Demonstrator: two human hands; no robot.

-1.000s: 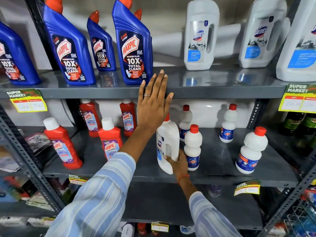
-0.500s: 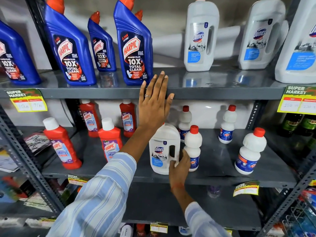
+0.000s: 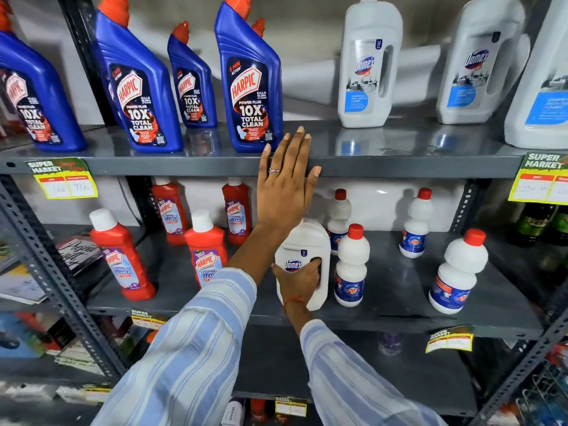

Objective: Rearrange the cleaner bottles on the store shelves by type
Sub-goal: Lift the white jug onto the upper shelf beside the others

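A white Domex bottle (image 3: pixel 302 241) stands on the middle shelf (image 3: pixel 399 290), its label facing me. My right hand (image 3: pixel 299 279) is closed on it, fingers hooked into the handle hole. My left hand (image 3: pixel 285 192) rests flat and open against the front edge of the upper shelf (image 3: pixel 399 167), just above that bottle. On the upper shelf, several blue Harpic bottles (image 3: pixel 250 87) stand at the left and three large Domex bottles (image 3: pixel 367 66) at the right. Red Harpic bathroom cleaner bottles (image 3: pixel 206 250) fill the middle shelf's left side.
Small white bottles with red caps (image 3: pixel 352 265) stand right beside the held bottle and further right (image 3: pixel 458 272). Yellow price tags (image 3: pixel 64 182) hang on the shelf edges. Dark green bottles (image 3: pixel 534 222) are at the far right. Magazines (image 3: pixel 76 250) lie on the left rack.
The Domex bottle on the middle shelf has turned label-forward. My right hand has moved from its base up to the handle. My left hand has stayed on the shelf edge.
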